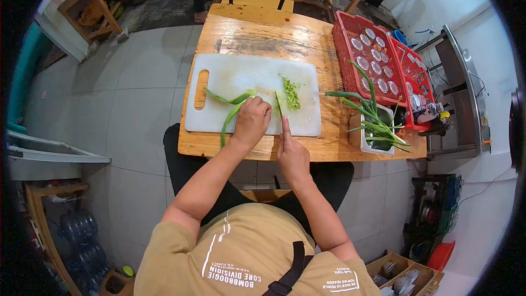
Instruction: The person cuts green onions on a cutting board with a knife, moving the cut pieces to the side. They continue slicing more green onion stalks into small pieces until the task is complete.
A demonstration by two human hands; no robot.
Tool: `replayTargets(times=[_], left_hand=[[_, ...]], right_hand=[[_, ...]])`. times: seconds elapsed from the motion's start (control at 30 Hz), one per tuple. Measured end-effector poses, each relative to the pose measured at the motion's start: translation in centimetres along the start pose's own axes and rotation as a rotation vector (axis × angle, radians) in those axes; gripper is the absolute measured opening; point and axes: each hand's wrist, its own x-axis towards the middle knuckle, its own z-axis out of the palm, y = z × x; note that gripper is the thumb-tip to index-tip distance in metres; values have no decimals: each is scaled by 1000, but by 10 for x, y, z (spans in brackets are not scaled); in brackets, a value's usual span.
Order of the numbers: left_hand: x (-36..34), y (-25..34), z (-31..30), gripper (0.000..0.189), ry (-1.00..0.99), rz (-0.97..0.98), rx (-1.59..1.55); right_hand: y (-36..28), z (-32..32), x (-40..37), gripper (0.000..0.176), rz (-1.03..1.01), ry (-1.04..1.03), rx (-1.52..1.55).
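Txt on person's tan T-shirt (255, 246), all inverted in view. Lg. white print (233, 275), ctr.-L of view: "BOMBBOOGIE", "CORE DIVISION" (spelling approx.), w/ smaller "DENIM INDUSTRIES CO SUPPLY". Sm. white print (339, 283), R of view: "BE NICE TO PEOPLE FOR NO REASON", plus "QUALITY"; adj. word unclear.

A cutting board (238, 71) and knife (279, 105) suggest a kitchen.

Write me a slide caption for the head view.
Left hand on green onion, right hand holding a knife beside chopped green pieces on a white cutting board.
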Motion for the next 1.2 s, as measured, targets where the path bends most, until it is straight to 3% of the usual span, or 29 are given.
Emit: replayTargets(times=[1.2], left_hand=[[1, -1, -1, 3, -11, 10, 14]], right_hand=[[3, -12, 5, 63, 62, -31, 31]])
